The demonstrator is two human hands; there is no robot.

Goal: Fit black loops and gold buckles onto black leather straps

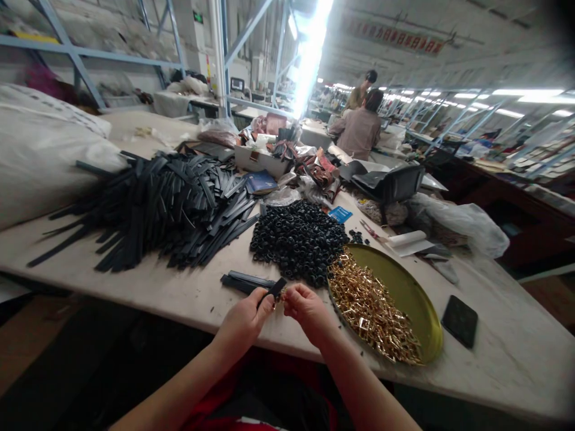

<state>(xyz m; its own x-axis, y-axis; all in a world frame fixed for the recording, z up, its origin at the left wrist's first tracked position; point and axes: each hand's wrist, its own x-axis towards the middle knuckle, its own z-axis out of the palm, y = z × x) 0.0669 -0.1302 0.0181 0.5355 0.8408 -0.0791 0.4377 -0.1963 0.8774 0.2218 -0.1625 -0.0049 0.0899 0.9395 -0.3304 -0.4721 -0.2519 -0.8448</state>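
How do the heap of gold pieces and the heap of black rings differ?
The gold pieces shine like metal; the black rings are dark. The gold pieces lie in a tray; the black rings sit directly on the table. Both are loose heaps of many small parts.

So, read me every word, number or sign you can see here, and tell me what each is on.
"日", repeated, on the overhead banner; its other characters are too blurred to read surely.
Green sign: too small to read.
White sack: dark markings, unreadable.
Blue packet and dark blue booklet: any print is too small.
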